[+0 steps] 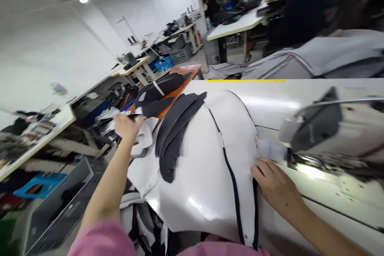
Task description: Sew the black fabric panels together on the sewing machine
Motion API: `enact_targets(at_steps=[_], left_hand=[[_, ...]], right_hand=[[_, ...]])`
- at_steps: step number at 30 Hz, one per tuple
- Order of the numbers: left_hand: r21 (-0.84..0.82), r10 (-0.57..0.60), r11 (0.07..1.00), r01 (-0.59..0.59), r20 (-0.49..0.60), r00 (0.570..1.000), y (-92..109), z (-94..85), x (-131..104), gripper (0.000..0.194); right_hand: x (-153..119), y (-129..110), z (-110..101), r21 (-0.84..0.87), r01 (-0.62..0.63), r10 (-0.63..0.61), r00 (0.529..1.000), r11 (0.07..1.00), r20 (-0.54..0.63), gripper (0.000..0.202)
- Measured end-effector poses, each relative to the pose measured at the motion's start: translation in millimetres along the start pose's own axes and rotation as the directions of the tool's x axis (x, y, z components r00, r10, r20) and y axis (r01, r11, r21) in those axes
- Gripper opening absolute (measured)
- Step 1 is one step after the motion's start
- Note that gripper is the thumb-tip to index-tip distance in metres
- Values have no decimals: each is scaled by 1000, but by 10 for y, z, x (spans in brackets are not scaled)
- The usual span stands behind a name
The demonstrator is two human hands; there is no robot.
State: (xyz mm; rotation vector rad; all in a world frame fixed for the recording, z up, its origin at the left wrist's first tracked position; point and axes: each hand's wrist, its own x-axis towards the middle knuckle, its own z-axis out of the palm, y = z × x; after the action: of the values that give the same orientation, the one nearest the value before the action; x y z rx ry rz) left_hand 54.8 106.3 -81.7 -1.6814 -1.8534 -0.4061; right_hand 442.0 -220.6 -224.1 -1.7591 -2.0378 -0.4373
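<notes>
A long, curved white fabric panel (237,136) with black edging along its lower sides lies on the white sewing table. My right hand (274,186) has its thumb and fingers closed on the panel's right edge. Out to the left, my left hand (127,128) is over a pile of white cut pieces (144,138), its thumb spread from the fingers; motion blurs the fingertips. Between the pile and the panel rest several dark grey curved pieces (177,128), overlapping. A sewing machine (324,140) stands to the right of the panel, blurred.
An orange-brown tabletop (180,88) holding a tied dark bundle (162,88) adjoins the far left of my table (198,192). Grey fabric (339,54) is heaped beyond the back edge. A grey crate (60,204) stands low at left. Another person (306,8) is at the upper right.
</notes>
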Motion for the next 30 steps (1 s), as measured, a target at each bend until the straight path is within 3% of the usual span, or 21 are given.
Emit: enact_targets(at_steps=[2, 5, 7, 9, 11, 12, 14, 16, 18, 20, 21, 22, 25, 26, 28, 30], left_hand=[[-122, 22, 992, -44, -178, 984, 87, -204, 107, 34], [-241, 203, 930, -277, -292, 935, 461, -530, 111, 23], [-263, 396, 842, -472, -294, 870, 860, -726, -51, 14], [-275, 584, 719, -638, -259, 770, 1283, -855, -267, 10], [-285, 680, 648, -706, -200, 705, 1611, -890, -408, 15], [-283, 688, 654, -701, -162, 707, 1711, -876, -418, 17], [-253, 651, 722, -644, -67, 756, 1765, -814, -313, 19], [-220, 573, 795, -565, -30, 819, 1672, -772, -125, 20], [-230, 507, 832, -506, -59, 860, 1548, -790, -5, 25], [-285, 506, 820, -497, -45, 861, 1512, -838, -75, 32], [-318, 553, 792, -522, 10, 833, 1546, -854, -191, 34], [-351, 623, 750, -561, 88, 778, 1612, -853, -352, 33], [-422, 807, 590, -688, 320, 496, 1913, -758, -954, 31], [-433, 817, 574, -696, 363, 448, 2016, -707, -1136, 35], [-430, 797, 599, -676, 402, 450, 2177, -612, -1379, 33], [-417, 764, 642, -643, 412, 497, 2239, -561, -1403, 30]], right_hand=[[2, 24, -103, 5, -42, 42, 999, 999, 21, 30], [-16, 54, -197, -31, -91, 91, 996, 995, 19, 30], [-68, 44, -226, -87, -119, 121, 992, 989, 19, 29], [-140, 18, -252, -140, -139, 146, 989, 980, 34, 28], [-216, 0, -292, -163, -150, 160, 986, 975, 49, 27], [-251, -2, -318, -158, -150, 159, 986, 976, 50, 28], [-311, 8, -369, -141, -150, 156, 987, 979, 34, 28], [-348, 27, -403, -130, -158, 162, 987, 979, 19, 27], [-359, 41, -407, -122, -162, 166, 986, 979, 25, 27], [-349, 47, -385, -112, -155, 159, 987, 982, 34, 27], [-339, 46, -369, -108, -149, 153, 988, 983, 35, 28], [-329, 45, -354, -103, -145, 148, 988, 984, 30, 28], [-314, 41, -319, -80, -148, 149, 989, 986, 7, 30], [-316, 40, -313, -70, -151, 151, 988, 986, 4, 30], [-330, 40, -310, -56, -149, 150, 989, 987, 8, 28], [-348, 42, -315, -43, -139, 140, 990, 989, 19, 26]])
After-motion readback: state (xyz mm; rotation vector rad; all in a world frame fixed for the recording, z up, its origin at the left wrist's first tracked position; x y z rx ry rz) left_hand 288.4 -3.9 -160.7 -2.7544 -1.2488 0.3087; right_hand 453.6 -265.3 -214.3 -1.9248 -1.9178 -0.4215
